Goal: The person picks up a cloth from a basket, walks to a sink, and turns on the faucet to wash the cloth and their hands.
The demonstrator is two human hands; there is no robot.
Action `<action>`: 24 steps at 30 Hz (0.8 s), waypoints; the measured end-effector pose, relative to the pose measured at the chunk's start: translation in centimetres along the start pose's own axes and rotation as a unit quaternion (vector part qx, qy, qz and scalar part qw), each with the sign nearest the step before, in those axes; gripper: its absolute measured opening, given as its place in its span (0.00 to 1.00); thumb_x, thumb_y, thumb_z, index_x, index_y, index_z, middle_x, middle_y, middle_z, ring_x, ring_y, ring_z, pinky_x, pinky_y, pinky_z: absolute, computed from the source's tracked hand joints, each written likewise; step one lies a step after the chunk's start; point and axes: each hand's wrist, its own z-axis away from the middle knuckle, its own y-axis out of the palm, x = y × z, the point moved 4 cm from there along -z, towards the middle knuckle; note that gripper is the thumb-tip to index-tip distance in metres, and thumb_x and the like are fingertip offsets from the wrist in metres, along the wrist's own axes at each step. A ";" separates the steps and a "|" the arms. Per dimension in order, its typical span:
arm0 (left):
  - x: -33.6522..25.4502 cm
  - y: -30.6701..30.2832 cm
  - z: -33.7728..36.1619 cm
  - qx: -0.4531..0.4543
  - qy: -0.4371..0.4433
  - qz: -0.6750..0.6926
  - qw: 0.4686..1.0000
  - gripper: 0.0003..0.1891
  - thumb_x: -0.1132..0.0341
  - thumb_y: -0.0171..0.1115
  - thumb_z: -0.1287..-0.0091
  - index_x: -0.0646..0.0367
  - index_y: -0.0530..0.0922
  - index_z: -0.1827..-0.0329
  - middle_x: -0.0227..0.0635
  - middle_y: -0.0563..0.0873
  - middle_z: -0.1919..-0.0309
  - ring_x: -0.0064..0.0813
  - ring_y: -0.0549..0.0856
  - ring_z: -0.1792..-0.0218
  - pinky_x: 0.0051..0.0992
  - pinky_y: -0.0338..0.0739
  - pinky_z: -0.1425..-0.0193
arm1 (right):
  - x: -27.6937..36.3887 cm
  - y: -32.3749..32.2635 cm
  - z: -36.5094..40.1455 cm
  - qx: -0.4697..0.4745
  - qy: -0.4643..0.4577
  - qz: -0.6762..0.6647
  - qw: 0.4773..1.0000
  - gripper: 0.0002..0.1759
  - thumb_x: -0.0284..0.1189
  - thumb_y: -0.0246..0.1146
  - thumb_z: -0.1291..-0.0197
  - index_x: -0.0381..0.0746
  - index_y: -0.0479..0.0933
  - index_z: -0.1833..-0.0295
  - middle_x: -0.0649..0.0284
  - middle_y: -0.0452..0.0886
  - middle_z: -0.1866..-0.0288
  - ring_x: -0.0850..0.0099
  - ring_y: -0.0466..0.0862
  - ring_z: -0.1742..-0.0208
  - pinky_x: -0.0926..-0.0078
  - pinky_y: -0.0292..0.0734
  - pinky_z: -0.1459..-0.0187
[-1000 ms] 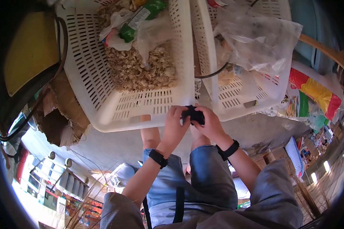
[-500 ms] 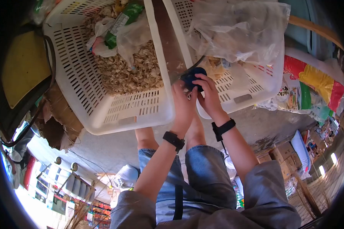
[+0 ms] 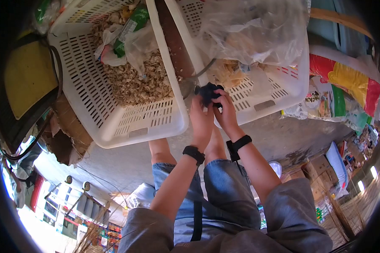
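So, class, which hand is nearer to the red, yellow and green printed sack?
Right: the right hand is left of the sack; the left hand is farther left.

Narrow gap runs btwn L crate [image 3: 112, 135] & R crate [image 3: 245, 118], w/ cable [image 3: 203, 71] over latter's rim & bag [image 3: 253, 36] atop.

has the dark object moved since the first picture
Yes: the dark object has gone away from the person, from by the near left corner of the right white basket to farther along its left side.
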 end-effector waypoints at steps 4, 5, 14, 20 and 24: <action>0.5 0.2 1.8 0.010 -0.022 -0.012 1.000 0.16 0.77 0.55 0.44 0.66 0.66 0.53 0.48 0.77 0.61 0.42 0.79 0.56 0.31 0.73 0.56 | -1.3 -0.3 2.0 0.012 0.008 0.024 1.000 0.14 0.12 0.58 0.58 0.35 0.68 0.64 0.53 0.69 0.48 0.57 0.74 0.51 0.73 0.73 0.58; 0.7 0.2 2.2 0.018 -0.027 -0.021 0.999 0.16 0.77 0.56 0.45 0.66 0.66 0.53 0.48 0.77 0.61 0.40 0.79 0.57 0.31 0.74 0.56 | -1.5 -0.4 2.7 0.015 0.020 0.022 0.999 0.14 0.12 0.58 0.58 0.35 0.67 0.64 0.53 0.69 0.48 0.56 0.74 0.51 0.72 0.73 0.58; 3.1 0.8 5.6 0.046 -0.061 -0.112 0.991 0.17 0.76 0.58 0.46 0.64 0.67 0.53 0.44 0.77 0.63 0.37 0.80 0.60 0.28 0.75 0.57 | -2.6 -1.3 6.8 0.042 0.089 -0.010 0.995 0.13 0.14 0.59 0.57 0.36 0.68 0.64 0.52 0.70 0.50 0.56 0.73 0.50 0.71 0.71 0.54; 3.3 0.8 6.2 0.046 -0.073 -0.048 0.995 0.16 0.78 0.58 0.48 0.64 0.68 0.56 0.45 0.76 0.64 0.43 0.79 0.61 0.32 0.76 0.58 | -1.1 -1.6 7.7 0.025 0.010 0.162 0.986 0.20 0.16 0.58 0.57 0.38 0.67 0.55 0.55 0.69 0.47 0.54 0.69 0.46 0.66 0.67 0.47; 4.6 0.9 6.6 0.067 -0.090 -0.051 0.992 0.18 0.78 0.58 0.48 0.64 0.66 0.54 0.46 0.76 0.62 0.42 0.79 0.60 0.30 0.76 0.57 | -0.6 -1.4 8.8 -0.009 0.033 0.198 0.980 0.27 0.16 0.54 0.55 0.40 0.63 0.44 0.55 0.66 0.42 0.54 0.67 0.42 0.66 0.65 0.44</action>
